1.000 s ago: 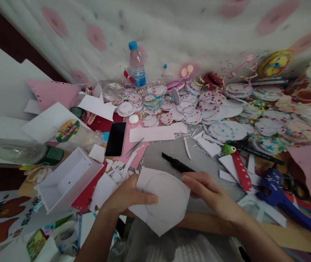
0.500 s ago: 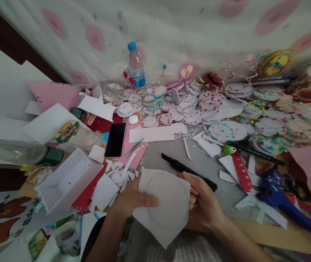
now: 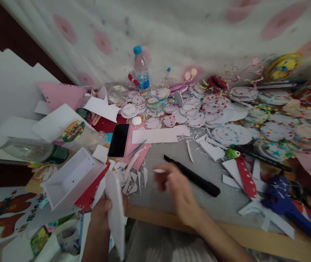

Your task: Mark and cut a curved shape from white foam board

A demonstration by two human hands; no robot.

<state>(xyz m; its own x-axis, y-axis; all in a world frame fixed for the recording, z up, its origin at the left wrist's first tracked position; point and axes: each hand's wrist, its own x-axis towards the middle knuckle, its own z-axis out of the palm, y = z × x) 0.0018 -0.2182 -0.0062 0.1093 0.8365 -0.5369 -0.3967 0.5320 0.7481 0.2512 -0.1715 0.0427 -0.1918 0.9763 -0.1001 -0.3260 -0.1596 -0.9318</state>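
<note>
White board [image 3: 115, 213] sits in the left hand [image 3: 102, 207]; bottle label [image 3: 144, 83] unreadable.

From afar, I'm working two-handed.
My left hand [image 3: 101, 209] is gripping low; my right hand [image 3: 177, 189], blurred, is hovering apart, fingers [image 3: 161, 179] curving inward.

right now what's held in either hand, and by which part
The left hand grips the white board near the middle of its length. Whether the right hand holds anything is too blurred to tell.
</note>
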